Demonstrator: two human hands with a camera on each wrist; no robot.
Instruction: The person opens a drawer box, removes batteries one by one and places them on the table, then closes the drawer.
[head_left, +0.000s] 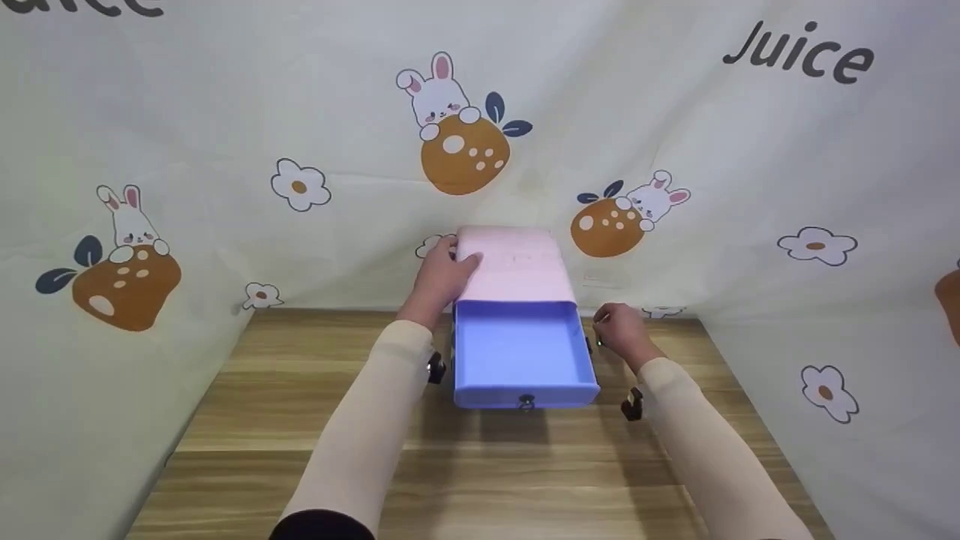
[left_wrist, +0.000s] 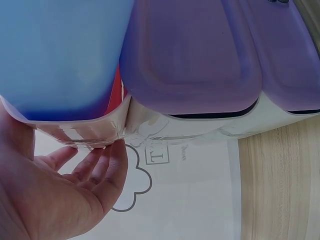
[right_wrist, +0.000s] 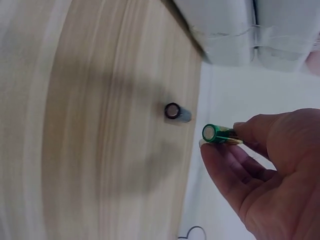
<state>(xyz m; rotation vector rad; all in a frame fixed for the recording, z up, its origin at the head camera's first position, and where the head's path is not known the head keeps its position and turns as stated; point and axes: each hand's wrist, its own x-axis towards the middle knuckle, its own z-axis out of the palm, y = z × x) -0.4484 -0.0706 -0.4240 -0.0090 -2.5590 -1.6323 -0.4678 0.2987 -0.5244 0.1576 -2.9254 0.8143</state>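
A small drawer cabinet [head_left: 514, 262] with a pink top stands against the back cloth. Its blue top drawer [head_left: 525, 396] is pulled out toward me and has a small ring pull on the front. My left hand [head_left: 441, 279] grips the pink casing at its left side, thumb on top and fingers along the side. In the left wrist view, purple drawers [left_wrist: 200, 55] sit below the top one. Right of the cabinet, my right hand [right_wrist: 280, 165] pinches a green battery [right_wrist: 216, 134] between thumb and fingers. A dark-ended battery [right_wrist: 178, 112] rests on the table near it.
The wood-grain table [head_left: 300, 420] meets a printed cloth [head_left: 360, 247] at the back and both sides. Clear tape [right_wrist: 225, 34] runs along the cabinet's casing. A dark wrist camera [head_left: 632, 405] sits beneath the right forearm.
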